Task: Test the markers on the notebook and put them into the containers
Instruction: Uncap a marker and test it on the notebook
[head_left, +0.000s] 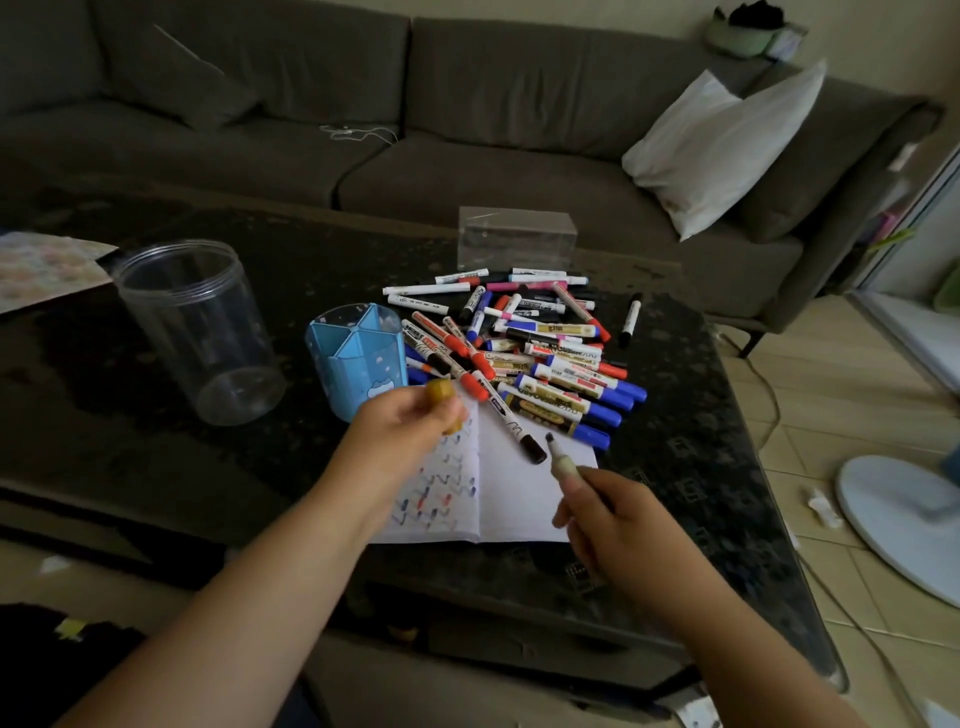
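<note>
right hand (613, 514) pinching an uncapped marker (563, 462), dark tip up and forward, hovering just over the right page of the notebook (519, 499). left hand (410, 421) curled round a yellowish cap (440, 391), held above the left page. looks like the test stroke is about to go down, or capping is next; hard to call from here.

left page already covered in rows of coloured zigzags, so plenty of testing done. right page blank where it shows. one black-capped marker (511, 421) lying across the notebook's top, touching the heap.

beyond the notebook, big pile (540, 353) of markers, red, blue and black caps, spilling onto the page's far edge. most of the job apparently left.

containers: blue holder (358, 358) just beside the left hand, nothing visible in its compartments. clear jar (197, 327) further left on the surface (701, 441), nothing in it. clear box (517, 239) behind the pile, nothing showing in it either. lone marker (630, 319) apart at the right of the pile.
</note>
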